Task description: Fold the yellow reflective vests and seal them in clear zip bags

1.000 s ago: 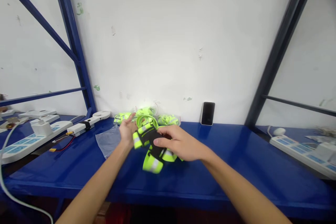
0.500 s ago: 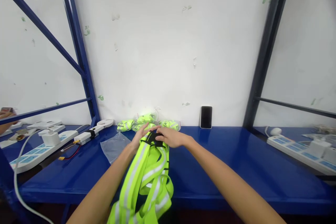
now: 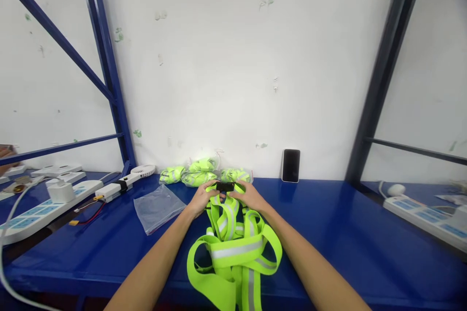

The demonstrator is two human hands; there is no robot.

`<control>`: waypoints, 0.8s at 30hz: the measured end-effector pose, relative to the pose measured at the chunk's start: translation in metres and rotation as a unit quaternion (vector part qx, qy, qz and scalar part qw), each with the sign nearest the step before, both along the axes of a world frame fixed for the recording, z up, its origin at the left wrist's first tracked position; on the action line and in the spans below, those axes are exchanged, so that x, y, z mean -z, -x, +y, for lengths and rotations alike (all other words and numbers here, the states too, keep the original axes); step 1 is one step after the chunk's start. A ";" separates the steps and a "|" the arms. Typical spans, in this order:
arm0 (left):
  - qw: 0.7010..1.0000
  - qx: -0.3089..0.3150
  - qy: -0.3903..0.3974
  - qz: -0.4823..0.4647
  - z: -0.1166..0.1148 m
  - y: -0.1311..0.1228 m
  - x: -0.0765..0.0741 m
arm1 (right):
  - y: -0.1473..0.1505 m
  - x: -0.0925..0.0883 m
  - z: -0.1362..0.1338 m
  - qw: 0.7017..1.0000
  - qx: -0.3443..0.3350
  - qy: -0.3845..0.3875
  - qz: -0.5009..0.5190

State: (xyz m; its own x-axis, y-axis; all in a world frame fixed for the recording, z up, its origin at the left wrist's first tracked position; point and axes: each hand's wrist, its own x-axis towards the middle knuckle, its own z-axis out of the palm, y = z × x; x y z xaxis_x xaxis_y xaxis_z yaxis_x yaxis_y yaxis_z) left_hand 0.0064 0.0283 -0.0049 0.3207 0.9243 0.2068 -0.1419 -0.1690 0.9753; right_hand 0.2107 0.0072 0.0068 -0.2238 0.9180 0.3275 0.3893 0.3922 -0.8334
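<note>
1. Left hand (image 3: 199, 201) and right hand (image 3: 248, 197): both rest at the near table edge of the work, fingers curled and closed from either side on a black buckle (image 3: 225, 186).
2. The buckle sits at the top of a fluorescent yellow-green reflective vest (image 3: 235, 250), its silver-striped straps looped loosely on the tabletop, the lower end running over the near edge.
3. Just left of the left hand, a clear plastic bag (image 3: 157, 209) lies flat.
4. Beyond the hands, against the wall, three bundles of the same yellow-green strapping (image 3: 199, 178) sit in clear plastic, touching one another.
5. Right of them, a black-screened phone (image 3: 291, 165) leans upright on the wall.
6. Surface: glossy blue table (image 3: 321, 233). At left, a white power strip (image 3: 47, 214) with a plugged-in charger (image 3: 59, 192), a small white fan (image 3: 143, 170), red-and-black wires (image 3: 89, 210). At right, another power strip (image 3: 426, 218).
7. Room: white scuffed wall (image 3: 233, 58), blue steel shelf frame (image 3: 105, 68) at left, dark upright (image 3: 386, 73) at right.
</note>
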 end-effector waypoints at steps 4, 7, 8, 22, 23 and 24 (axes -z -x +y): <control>0.973 -0.093 -0.187 0.100 -0.002 0.004 -0.001 | -0.002 -0.004 -0.005 0.965 -0.094 0.109 0.219; 0.912 -0.154 -0.337 0.177 -0.005 0.002 -0.002 | -0.001 -0.002 -0.004 0.897 -0.127 0.211 0.368; 0.892 -0.168 -0.373 0.194 -0.006 0.002 -0.002 | -0.001 -0.001 -0.004 0.876 -0.142 0.234 0.396; 0.960 -0.226 -0.133 -0.096 -0.017 -0.017 -0.009 | 0.029 0.006 -0.019 0.899 -0.182 0.277 0.286; 0.967 -0.207 -0.105 -0.110 -0.017 -0.019 -0.007 | 0.032 0.007 -0.018 0.908 -0.156 0.252 0.297; 0.972 -0.188 -0.077 -0.117 -0.018 -0.022 -0.004 | 0.034 0.007 -0.017 0.916 -0.128 0.225 0.307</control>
